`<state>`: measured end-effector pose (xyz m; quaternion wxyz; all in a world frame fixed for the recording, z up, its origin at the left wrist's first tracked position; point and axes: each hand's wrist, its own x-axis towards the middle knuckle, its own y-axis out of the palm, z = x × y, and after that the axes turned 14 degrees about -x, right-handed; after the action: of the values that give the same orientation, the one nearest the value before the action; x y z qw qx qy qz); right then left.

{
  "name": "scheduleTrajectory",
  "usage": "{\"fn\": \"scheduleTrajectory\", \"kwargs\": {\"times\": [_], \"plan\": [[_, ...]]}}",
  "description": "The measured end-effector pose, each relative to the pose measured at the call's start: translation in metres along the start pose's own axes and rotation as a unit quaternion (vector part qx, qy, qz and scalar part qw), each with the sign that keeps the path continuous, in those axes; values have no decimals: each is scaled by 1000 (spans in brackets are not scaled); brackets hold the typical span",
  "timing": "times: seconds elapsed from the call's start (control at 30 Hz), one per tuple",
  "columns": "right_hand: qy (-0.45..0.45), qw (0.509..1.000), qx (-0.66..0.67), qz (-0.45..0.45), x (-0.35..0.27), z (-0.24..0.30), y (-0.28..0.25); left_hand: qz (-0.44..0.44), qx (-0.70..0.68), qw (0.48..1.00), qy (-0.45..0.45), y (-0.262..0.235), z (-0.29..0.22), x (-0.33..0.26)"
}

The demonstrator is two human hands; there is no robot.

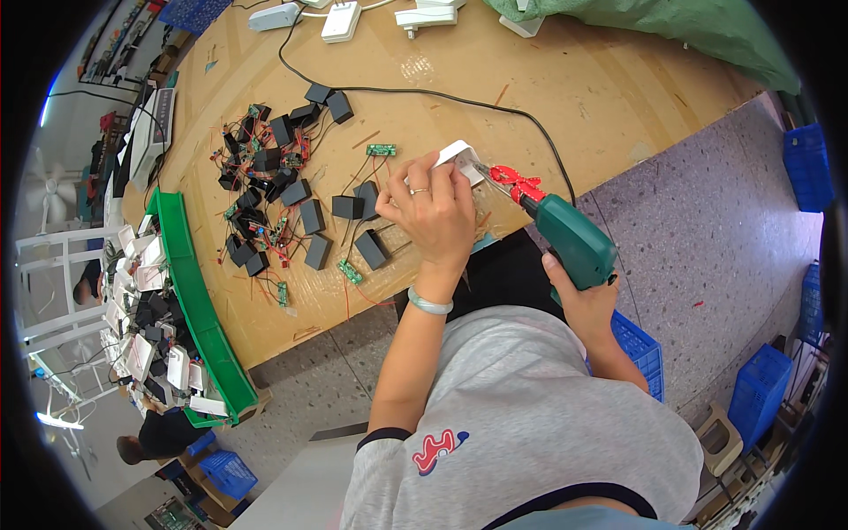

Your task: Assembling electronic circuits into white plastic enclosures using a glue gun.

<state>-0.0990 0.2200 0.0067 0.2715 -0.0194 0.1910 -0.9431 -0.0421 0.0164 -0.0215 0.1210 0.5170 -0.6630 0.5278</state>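
Observation:
My left hand has its fingers closed round a small white plastic housing near the table's front edge, and they partly cover it. In my right hand is a green pistol-grip power tool, held by its handle. Red tape wraps the tool's nose, and its narrow metal tip reaches into or against the housing; the exact contact is hidden. Left of my left hand lie several black box-shaped parts and a green circuit board with thin wires.
A pile of black parts, boards and red wires covers the table's left side. Beyond the left edge stands a green bin of white housings. A black cord crosses the tabletop. White adapters and green cloth lie along the far side.

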Motion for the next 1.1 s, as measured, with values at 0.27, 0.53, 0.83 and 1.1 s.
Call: {"fn": "scheduleTrajectory", "kwargs": {"times": [0.27, 0.53, 0.83, 1.1], "plan": [[-8, 1000, -2, 0, -1, 2, -5, 9, -2, 1000, -12, -1, -1, 2], [-15, 1000, -18, -3, -1, -1, -10, 16, -73, 996, -52, -12, 3, 7], [3, 999, -29, -14, -1, -2, -20, 7, -115, 974, -194, -82, 16, 0], [-18, 999, -27, -7, -4, 5, -12, 97, -82, 942, -309, -79, 23, 23]]}}
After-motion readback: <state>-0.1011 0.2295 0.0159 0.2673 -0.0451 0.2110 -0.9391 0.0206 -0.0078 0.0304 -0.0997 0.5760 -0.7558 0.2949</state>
